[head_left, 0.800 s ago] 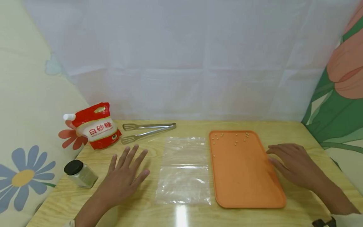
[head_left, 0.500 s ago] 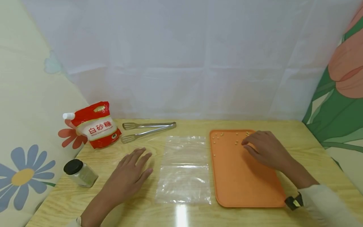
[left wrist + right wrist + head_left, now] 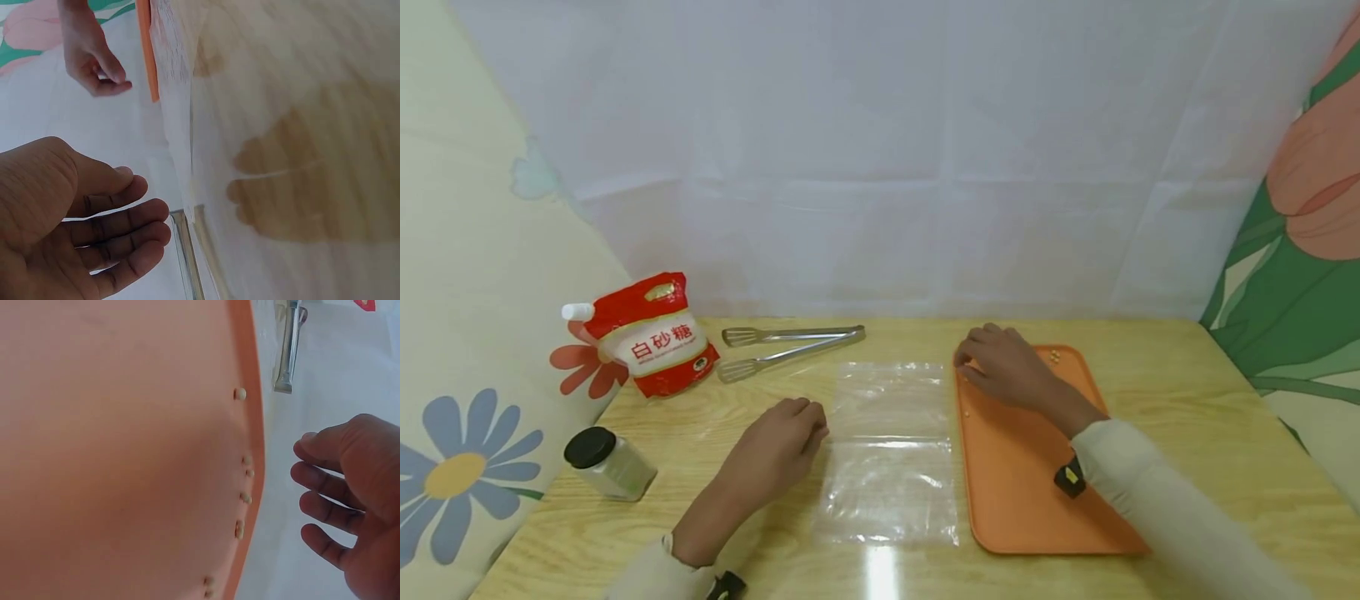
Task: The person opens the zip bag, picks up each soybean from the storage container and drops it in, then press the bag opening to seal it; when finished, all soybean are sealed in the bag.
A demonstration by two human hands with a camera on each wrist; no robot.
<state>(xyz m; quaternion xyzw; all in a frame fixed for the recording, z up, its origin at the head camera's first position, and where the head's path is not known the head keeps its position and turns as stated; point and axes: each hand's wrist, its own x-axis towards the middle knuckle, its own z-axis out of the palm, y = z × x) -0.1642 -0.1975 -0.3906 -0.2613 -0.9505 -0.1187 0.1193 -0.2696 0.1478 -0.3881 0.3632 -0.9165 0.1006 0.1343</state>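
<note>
My right hand (image 3: 1003, 367) hovers over the far left corner of an orange tray (image 3: 1026, 492), fingers loosely bent, nothing between them in the right wrist view. Several small, round, pale yellow beans (image 3: 1055, 357) lie on the tray; in the right wrist view more beans (image 3: 240, 394) line its edge. The hand hides part of that corner in the head view. My left hand (image 3: 778, 446) is above the table at the left edge of a flat clear plastic bag (image 3: 887, 479). Its fingers curve loosely and hold nothing in the left wrist view.
Metal tongs (image 3: 805, 340) lie spread behind the bag. At the back left stands a red and white sugar pouch (image 3: 662, 337) with a white cap. A jar (image 3: 621, 471) with a black lid is at the left. A white cloth (image 3: 880, 167) hangs behind the table.
My right hand has moved left from the tray's right edge, across it to the far left corner. My left hand has shifted right towards the bag, its spread fingers now loosely bent.
</note>
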